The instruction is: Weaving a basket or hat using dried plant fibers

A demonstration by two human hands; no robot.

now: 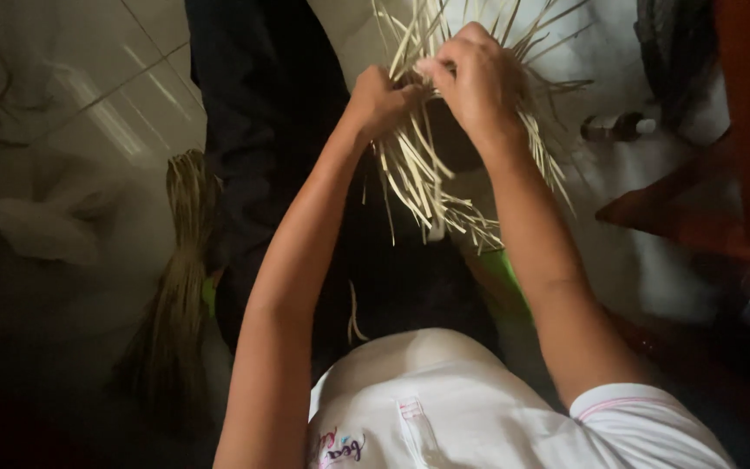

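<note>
My left hand (378, 100) and right hand (472, 78) pinch pale straw strips (418, 169), which fan out above and below my fingers.

A pale tiled floor (123, 104) catches streaks of light at upper left, its grout lines running diagonally. A bundle of dried straw-coloured stalks (180, 260) lies on it beside a crumpled whitish sheet (36, 230). At right stands reddish-brown wooden furniture (740, 174), possibly a chair or bench, its form cut off by the frame. A small dark bottle-like object with a white end (618, 128) lies near it. The lower corners fall into deep shadow.
</note>
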